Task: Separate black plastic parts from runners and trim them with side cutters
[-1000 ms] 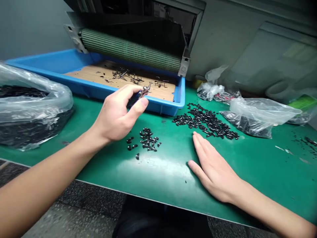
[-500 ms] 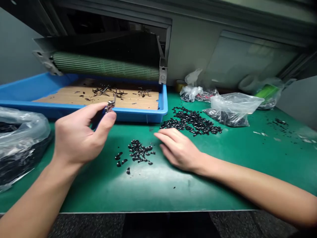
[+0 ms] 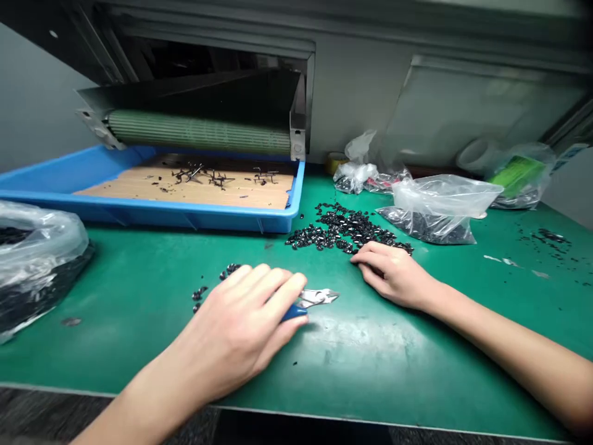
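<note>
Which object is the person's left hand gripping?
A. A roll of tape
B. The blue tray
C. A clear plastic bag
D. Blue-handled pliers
D: the left hand closes around the blue-handled pliers, whose metal head sticks out past the fingers above the green mat.

left hand (image 3: 234, 334) and right hand (image 3: 393, 275) low, palms down
left fingers (image 3: 264, 287) wrapped closed, right fingers (image 3: 375, 262) loosely curled

Green bench mat (image 3: 407, 364) carries black pieces (image 3: 343, 227), blue tray (image 3: 152, 213), plastic bags (image 3: 435, 210).
</note>
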A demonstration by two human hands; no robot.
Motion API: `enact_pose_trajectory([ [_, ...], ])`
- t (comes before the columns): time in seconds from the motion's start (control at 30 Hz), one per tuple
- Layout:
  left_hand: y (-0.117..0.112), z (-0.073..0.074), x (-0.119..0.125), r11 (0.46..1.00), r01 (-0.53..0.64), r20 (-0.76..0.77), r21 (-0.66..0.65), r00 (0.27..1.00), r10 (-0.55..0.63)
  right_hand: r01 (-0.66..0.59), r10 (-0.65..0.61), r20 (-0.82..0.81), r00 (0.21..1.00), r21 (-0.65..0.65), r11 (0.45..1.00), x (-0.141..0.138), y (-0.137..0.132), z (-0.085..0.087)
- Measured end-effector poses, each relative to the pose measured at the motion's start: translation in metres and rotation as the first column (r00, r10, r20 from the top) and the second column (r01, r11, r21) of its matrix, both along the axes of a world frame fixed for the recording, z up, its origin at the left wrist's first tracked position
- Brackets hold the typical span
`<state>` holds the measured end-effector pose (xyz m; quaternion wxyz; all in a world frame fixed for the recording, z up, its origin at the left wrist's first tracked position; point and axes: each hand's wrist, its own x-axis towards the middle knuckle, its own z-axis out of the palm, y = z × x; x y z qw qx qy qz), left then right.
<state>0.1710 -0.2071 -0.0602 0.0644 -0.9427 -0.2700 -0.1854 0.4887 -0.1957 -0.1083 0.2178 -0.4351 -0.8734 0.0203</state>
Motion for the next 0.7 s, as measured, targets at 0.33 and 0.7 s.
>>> enact_pose_trajectory([
  [0.33, -0.049, -0.008, -0.007, 0.946, -0.251, -0.176, -0.205, 0.960, 0.217, -0.099, 0.097, -0.032, 0.995, -0.071, 0.993, 0.023, -0.017, 0.002],
  [0.7, -0.022, 0.004, 0.021, 0.844, -0.368, -0.315, -0.391, 0.915, 0.254, -0.100, 0.089, -0.092, 0.992, -0.119, 0.988, 0.049, -0.034, -0.005],
])
